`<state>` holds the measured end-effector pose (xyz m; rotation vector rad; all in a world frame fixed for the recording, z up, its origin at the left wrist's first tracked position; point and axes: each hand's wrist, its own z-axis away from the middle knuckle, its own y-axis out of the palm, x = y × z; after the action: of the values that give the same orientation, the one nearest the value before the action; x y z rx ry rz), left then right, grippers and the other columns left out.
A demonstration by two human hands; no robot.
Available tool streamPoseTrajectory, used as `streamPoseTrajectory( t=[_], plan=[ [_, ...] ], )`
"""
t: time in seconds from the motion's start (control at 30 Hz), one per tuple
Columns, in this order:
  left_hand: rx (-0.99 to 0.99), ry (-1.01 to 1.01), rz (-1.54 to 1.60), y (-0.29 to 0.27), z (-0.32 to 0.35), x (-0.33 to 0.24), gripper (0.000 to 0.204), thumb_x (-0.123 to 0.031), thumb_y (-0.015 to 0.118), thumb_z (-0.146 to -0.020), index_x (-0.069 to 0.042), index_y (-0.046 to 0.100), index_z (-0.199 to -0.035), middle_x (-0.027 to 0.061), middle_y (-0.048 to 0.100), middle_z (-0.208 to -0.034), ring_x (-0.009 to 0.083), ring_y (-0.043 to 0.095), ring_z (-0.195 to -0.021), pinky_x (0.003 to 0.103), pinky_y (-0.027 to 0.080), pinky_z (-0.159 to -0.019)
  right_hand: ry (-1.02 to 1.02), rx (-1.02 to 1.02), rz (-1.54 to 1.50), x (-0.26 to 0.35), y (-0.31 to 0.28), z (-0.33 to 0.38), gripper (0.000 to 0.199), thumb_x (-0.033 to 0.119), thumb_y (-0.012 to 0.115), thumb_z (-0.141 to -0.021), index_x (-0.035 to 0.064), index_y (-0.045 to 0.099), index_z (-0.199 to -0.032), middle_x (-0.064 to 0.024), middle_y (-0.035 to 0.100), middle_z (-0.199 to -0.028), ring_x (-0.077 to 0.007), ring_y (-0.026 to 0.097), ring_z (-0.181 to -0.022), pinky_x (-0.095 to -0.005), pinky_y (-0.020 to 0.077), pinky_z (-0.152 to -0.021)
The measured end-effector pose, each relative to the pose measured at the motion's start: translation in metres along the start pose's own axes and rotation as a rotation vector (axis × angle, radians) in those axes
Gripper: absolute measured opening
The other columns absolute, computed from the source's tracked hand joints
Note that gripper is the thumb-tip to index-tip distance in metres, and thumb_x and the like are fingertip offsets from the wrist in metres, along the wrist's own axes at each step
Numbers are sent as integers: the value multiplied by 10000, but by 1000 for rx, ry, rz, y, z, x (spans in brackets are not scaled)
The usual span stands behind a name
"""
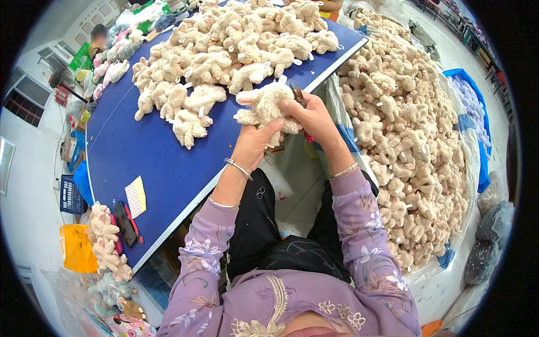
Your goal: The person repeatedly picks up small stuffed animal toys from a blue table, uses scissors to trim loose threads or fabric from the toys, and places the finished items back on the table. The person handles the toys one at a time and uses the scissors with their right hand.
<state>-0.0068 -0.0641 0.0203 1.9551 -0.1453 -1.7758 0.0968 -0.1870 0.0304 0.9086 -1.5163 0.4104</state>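
Both my hands are on a cream, fluffy plush toy (264, 105) with a pink-lined ear, held just past the table's edge. My left hand (255, 146) grips its lower side, thumb pressed into the fur. On the other side, the thumb of my right hand (315, 121) presses the toy. Small scissors (299, 96) are tucked in that same hand; their dark blades point up past the fingers, and a bit of pinkish-red handle shows below. Most of the fingers are hidden behind the toy. Beyond it, similar plush toys (241, 39) with white tags lie heaped on the blue table (151, 163).
To the right, a large sack (463, 185) overflows with the same cream toys. A phone (126, 224), a red pen (133, 222) and a yellow paper sheet (135, 196) lie at the table's left end, near some plush toys (106, 241). Another person (98, 42) is at far left.
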Motion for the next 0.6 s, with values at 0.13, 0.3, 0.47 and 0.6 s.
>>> streamPoseTrajectory(
  t=[0.13,0.3,0.47,0.6],
  plan=[
    [111,-172,-214,5,4,-7,328,-25,618,-814,-40,548,-1134,36,615,-923,77,560,-673,219,446,-537,9,2,129,3,-9,6,187,229,652,-876,45,633,-903,65,568,-772,-26,479,-676,-208,393,-579],
    [286,-294,-415,-2,2,-25,200,-90,625,-802,-31,593,-991,44,626,-784,80,540,-564,223,435,-492,26,55,71,0,-11,9,169,228,643,-876,71,603,-827,92,490,-681,-11,408,-590,-199,308,-500],
    [325,-219,-672,-8,6,-41,337,-157,682,-808,-7,582,-1092,70,639,-924,131,600,-810,268,489,-725,-66,-79,-34,5,-16,7,178,230,643,-877,58,615,-910,68,544,-693,-22,460,-585,-197,339,-499],
    [-102,190,-913,-66,8,-55,420,-247,728,-793,-32,607,-1133,79,645,-1063,149,606,-960,294,494,-830,-372,-318,-693,22,-73,10,344,357,507,-937,37,615,-1004,-7,605,-736,-54,398,-466,-218,307,-429]
  ],
)
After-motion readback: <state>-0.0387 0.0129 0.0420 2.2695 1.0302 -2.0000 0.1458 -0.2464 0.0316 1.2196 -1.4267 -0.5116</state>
